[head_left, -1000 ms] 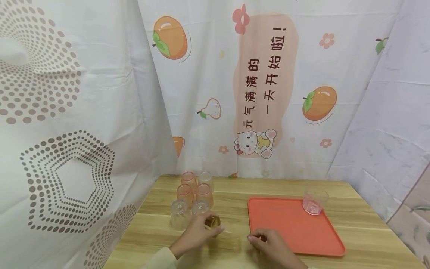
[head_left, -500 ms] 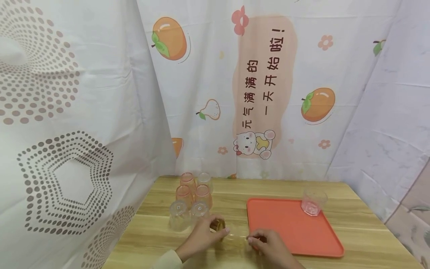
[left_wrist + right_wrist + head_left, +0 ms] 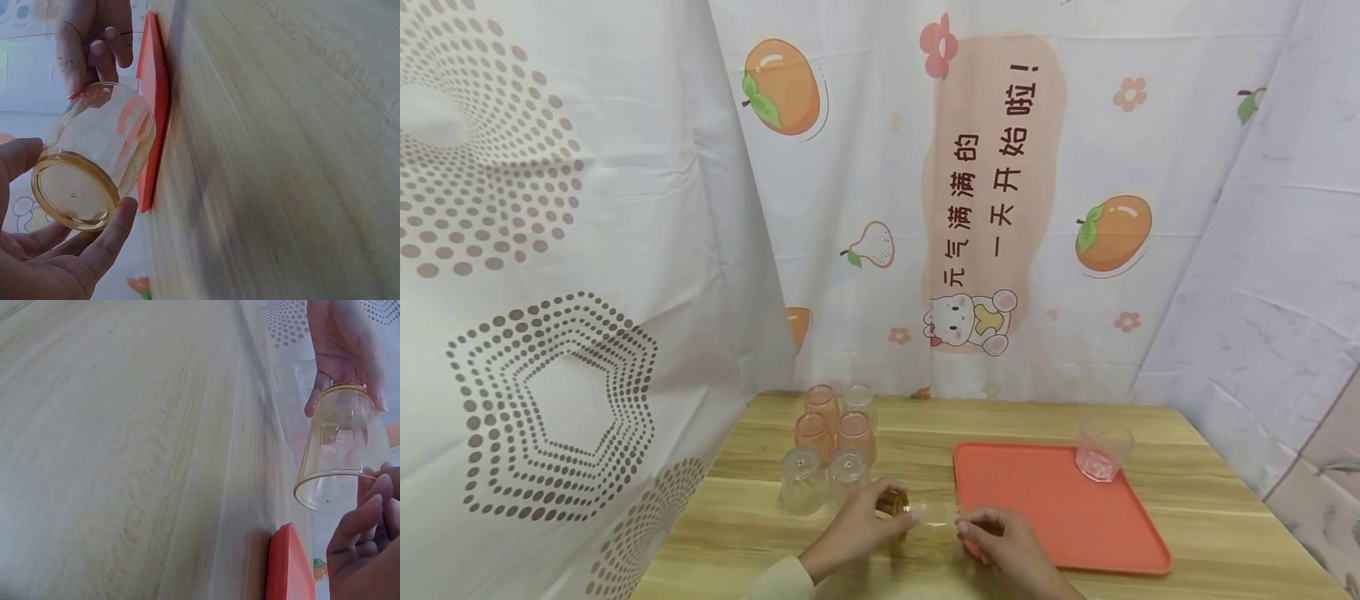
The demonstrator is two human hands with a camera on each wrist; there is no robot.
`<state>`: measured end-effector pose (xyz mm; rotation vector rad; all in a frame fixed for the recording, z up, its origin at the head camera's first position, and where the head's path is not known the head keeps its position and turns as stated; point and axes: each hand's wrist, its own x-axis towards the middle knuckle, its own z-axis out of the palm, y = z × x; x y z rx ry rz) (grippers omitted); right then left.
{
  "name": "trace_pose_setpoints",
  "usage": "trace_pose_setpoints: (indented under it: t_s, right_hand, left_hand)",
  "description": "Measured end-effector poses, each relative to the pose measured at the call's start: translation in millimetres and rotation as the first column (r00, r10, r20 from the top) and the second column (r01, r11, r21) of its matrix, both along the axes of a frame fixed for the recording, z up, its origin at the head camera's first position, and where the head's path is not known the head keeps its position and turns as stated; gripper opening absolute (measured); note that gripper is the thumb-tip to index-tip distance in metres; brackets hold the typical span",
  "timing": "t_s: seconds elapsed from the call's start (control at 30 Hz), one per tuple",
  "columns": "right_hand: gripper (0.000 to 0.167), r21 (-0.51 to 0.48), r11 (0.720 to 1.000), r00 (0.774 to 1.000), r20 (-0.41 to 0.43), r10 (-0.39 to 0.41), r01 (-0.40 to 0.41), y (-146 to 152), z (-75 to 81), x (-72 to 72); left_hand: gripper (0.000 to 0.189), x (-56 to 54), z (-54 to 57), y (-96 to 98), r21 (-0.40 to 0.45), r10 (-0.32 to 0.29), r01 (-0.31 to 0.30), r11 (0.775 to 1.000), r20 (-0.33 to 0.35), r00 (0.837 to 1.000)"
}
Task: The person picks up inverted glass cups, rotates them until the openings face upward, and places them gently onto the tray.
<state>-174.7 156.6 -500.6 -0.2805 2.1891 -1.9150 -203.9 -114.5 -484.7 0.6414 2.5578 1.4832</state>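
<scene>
An amber-tinted clear tumbler (image 3: 934, 515) lies sideways in the air between both hands, close over the table's near part. My left hand (image 3: 861, 518) holds it round the thick base, thumb on one side and fingers on the other, as the left wrist view shows at the tumbler's base (image 3: 75, 190). At the mouth end, the thumb and fingertips of my right hand (image 3: 1009, 542) pinch the rim; in the right wrist view they overlap the edge of the tumbler (image 3: 340, 440). The tumbler's mouth faces right, towards the red tray (image 3: 1045, 500).
Several pink tumblers (image 3: 856, 433) and clear tumblers (image 3: 802, 479) stand upside down in a cluster at the left of the wooden table (image 3: 737, 533). On the tray's far right corner stands an upright tumbler (image 3: 1101, 454) with a pinkish base. A printed curtain (image 3: 865, 167) hangs behind.
My left hand has carried the amber tumbler rightward and brought it level, away from the clear tumblers. My right hand, formerly apart from it, now pinches its rim.
</scene>
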Motion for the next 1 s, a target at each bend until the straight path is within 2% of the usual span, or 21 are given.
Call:
trace_pose_setpoints:
  t_s: [0.17, 0.33, 0.5, 0.67, 0.87, 1.0]
  right_hand:
    - [0.03, 0.059, 0.997, 0.996, -0.084, -0.038, 0.043, 3.3, -0.7, -0.1]
    - [0.023, 0.134, 0.986, 0.986, -0.149, -0.076, 0.096, 5.9, 5.2, -0.4]
    - [0.023, 0.185, 0.975, 0.975, -0.206, -0.084, 0.123, 11.1, 11.1, 0.1]
    - [0.024, 0.209, 0.97, 0.974, -0.211, -0.082, 0.127, 20.0, 14.5, 0.1]
    - [0.023, 0.227, 0.957, 0.967, -0.217, -0.131, 0.181, 29.6, 17.4, -0.9]
    - [0.023, 0.271, 0.936, 0.96, -0.225, -0.165, 0.224, 35.0, 20.3, -2.0]
  left_hand:
    - [0.052, -2.2, -2.5, 2.9, 0.023, -0.018, 0.018, 1.0, 0.006, 1.0]
    - [0.056, -6.2, -6.8, 5.2, 0.045, -0.044, 0.043, 0.998, 0.028, 0.999]
    - [0.063, -6.8, -9.6, 7.6, 0.005, -0.048, 0.048, 0.999, 0.072, 0.996]
    - [0.043, -7.2, -11.7, 11.9, -0.052, -0.061, 0.063, 0.997, 0.053, 0.997]
    - [0.012, -9.5, -16.1, 19.6, -0.061, -0.072, 0.073, 0.995, 0.017, 0.997]
    - [0.009, -10.7, -18.2, 25.5, -0.062, -0.069, 0.07, 0.996, 0.013, 0.997]
